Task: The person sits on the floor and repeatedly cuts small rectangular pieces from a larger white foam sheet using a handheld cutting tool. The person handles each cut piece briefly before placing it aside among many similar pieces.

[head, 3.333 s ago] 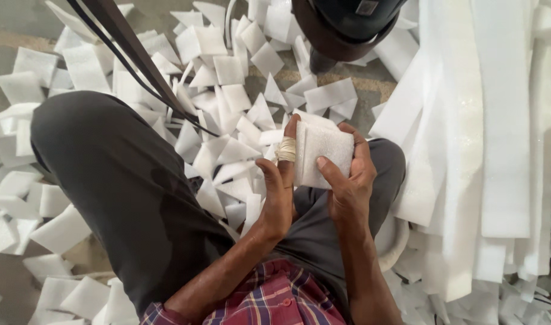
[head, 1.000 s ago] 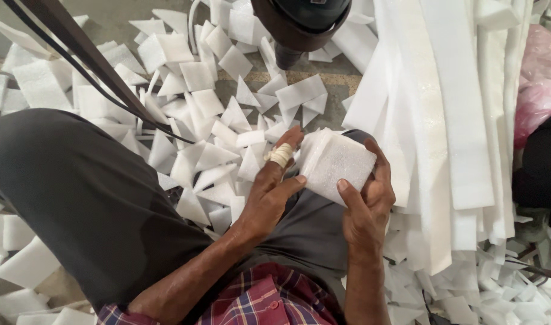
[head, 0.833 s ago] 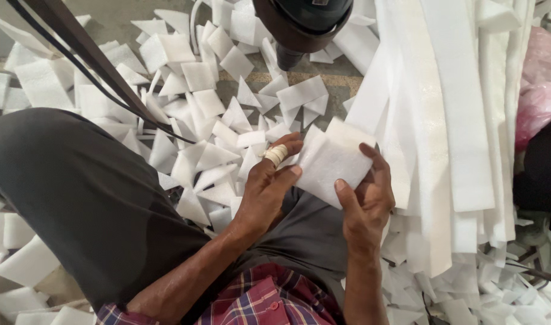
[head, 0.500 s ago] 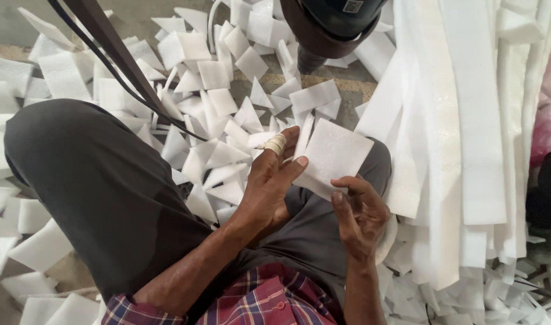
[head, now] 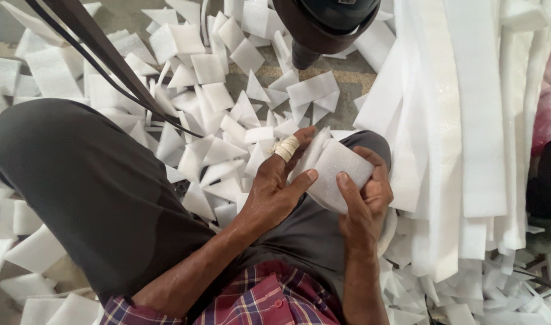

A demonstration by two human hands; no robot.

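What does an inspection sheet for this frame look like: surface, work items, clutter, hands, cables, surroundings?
Surface: grey floor, mostly covered.
Work items: small stack of white foam pieces, held over the lap.
Clutter: cut foam squares and triangles strewn about; long foam strips at right.
Hands: left hand, one finger taped, and right hand both grip the stack.
Cables: thin black cord along a dark bar.
Surroundings: dark rounded machine part above.
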